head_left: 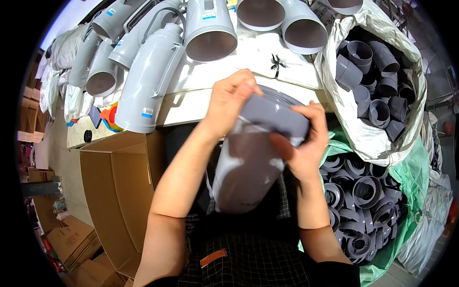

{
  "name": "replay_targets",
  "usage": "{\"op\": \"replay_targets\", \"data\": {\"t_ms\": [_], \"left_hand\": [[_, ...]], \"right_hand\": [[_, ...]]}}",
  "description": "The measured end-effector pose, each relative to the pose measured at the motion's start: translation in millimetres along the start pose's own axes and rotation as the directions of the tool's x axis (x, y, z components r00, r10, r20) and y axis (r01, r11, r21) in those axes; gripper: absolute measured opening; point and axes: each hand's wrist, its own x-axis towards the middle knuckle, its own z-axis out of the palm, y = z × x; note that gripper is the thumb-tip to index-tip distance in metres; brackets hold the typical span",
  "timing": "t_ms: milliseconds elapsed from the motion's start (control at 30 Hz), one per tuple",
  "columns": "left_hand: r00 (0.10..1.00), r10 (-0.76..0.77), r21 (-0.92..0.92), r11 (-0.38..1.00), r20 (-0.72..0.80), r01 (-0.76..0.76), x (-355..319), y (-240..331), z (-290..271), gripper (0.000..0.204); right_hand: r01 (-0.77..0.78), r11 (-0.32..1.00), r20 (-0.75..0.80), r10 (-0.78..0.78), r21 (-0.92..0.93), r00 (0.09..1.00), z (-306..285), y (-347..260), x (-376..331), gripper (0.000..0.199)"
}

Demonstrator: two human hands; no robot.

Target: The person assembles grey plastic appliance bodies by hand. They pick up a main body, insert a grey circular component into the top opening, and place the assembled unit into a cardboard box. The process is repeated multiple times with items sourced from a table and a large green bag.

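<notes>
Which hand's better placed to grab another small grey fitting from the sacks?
Right, probably. The right hand sits beside the green sack and white sack of grey fittings; the left hand grips the large grey pipe fitting on the far side.

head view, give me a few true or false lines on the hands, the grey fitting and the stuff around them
1. Both hands grip the grey pipe fitting. True: the left hand is on its upper end, the right hand on its side.
2. The cardboard box sits at the person's right. False: it is at the left.
3. The white sack holds grey fittings. True.
4. The green sack holds red fittings. False: they are grey.
5. Large light grey pipe bends lie on the table. True.
</notes>
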Motion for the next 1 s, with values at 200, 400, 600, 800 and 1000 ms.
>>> {"op": "replay_targets", "data": {"t_ms": [200, 400, 600, 800, 1000], "left_hand": [[0.999, 0.034, -0.122, 0.992, -0.029, -0.037, -3, 9, 12, 0.069], [0.809, -0.513, 0.008, 0.843, -0.287, 0.537, -76, -34, -45, 0.056], [0.960, -0.274, 0.163, 0.951, 0.057, 0.261, -124, 60, -4, 0.019], [0.921, 0.307, 0.900, 0.427, -0.240, 0.092, 21, -90, -97, 0.013], [0.890, -0.278, 0.533, 0.721, -0.362, 0.442, -7, -136, -102, 0.009]], "right_hand": [[0.001, 0.955, -0.131, 0.039, 0.296, 0.991, -11, 17, -18, 0.061], [0.061, 0.163, -0.081, 0.119, 0.985, 0.990, -55, 30, -25, 0.041], [-0.115, -0.261, 0.103, -0.061, 0.958, 0.993, -65, 97, -25, 0.043], [-0.194, -0.244, 0.151, -0.187, 0.950, 0.971, -46, 105, 1, 0.043], [-0.166, -0.281, 0.154, -0.065, 0.945, 0.986, -33, 133, 7, 0.042]]}}
